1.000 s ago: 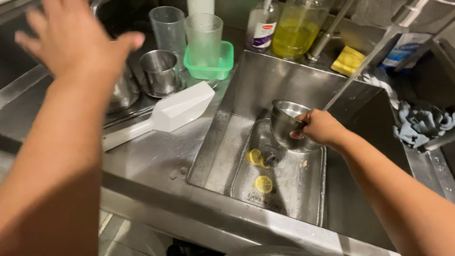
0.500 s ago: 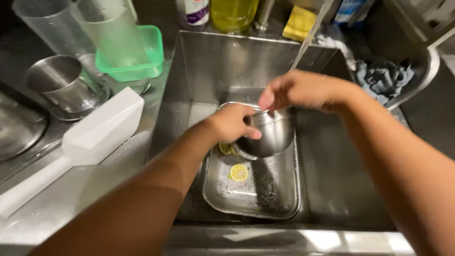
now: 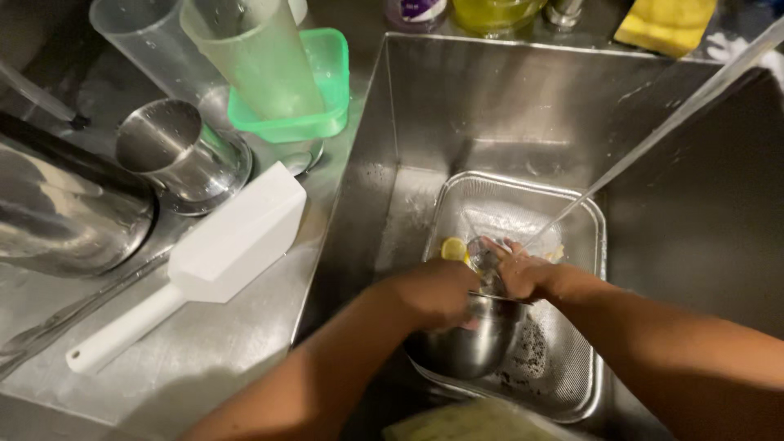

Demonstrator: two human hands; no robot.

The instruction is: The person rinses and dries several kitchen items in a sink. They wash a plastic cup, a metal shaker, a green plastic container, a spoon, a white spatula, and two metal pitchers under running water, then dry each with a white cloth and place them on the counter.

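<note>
Over the steel sink [image 3: 425, 106], the left hand [image 3: 437, 292] grips the rounded, shiny metal cup [image 3: 469, 347] by its rim; the right hand [image 3: 518, 273] reaches inside it (fingers curled), above a rectangular mesh tray [image 3: 572, 376], under a thin water stream [image 3: 653, 139].

Dim, warm indoor light from above. Soft glare patches on counter [image 3: 204, 359] and sink [image 3: 490, 106] back wall; bright sheen on pot [image 3: 57, 220] at left. Sink's right wall falls into deep shadow. Water stream [image 3: 653, 139] smeared by motion. Hands slightly blurred. Wide-angle bending at edges: tumblers [image 3: 237, 57] lean outward. Fine grain in dark areas.
</note>
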